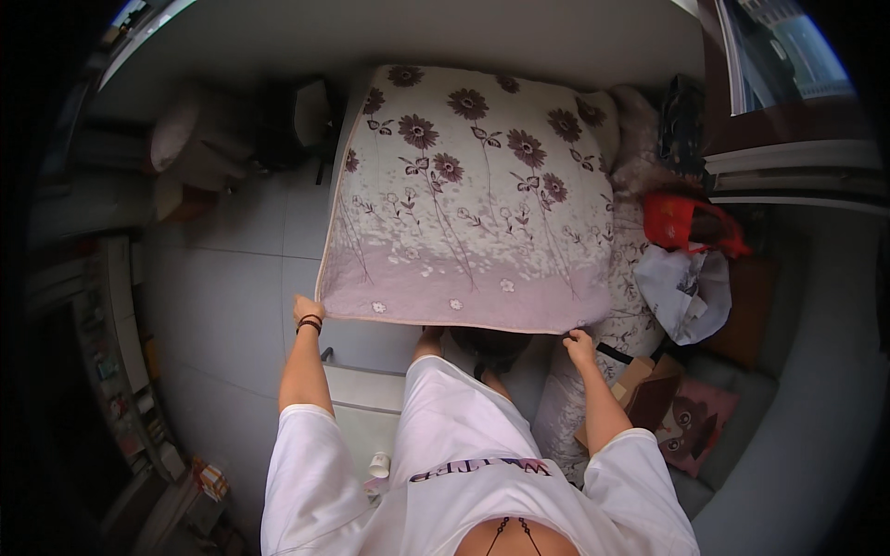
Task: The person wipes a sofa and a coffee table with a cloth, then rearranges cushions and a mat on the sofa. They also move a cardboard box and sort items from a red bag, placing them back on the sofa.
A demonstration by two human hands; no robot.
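Observation:
A quilted cover with dark purple flowers on cream and a lilac lower band is spread out flat in front of me, its near edge stretched between my hands. My left hand, with dark bands at the wrist, grips its near left corner. At the near right, my right hand is closed on the same edge. What lies under most of the cover is hidden. Beside its right edge is floral bedding.
Right of the cover lie a red bag, a white plastic bag, an opened cardboard box and a pink cushion with an animal face. A white cup stands by my left side. Shelves line the far left.

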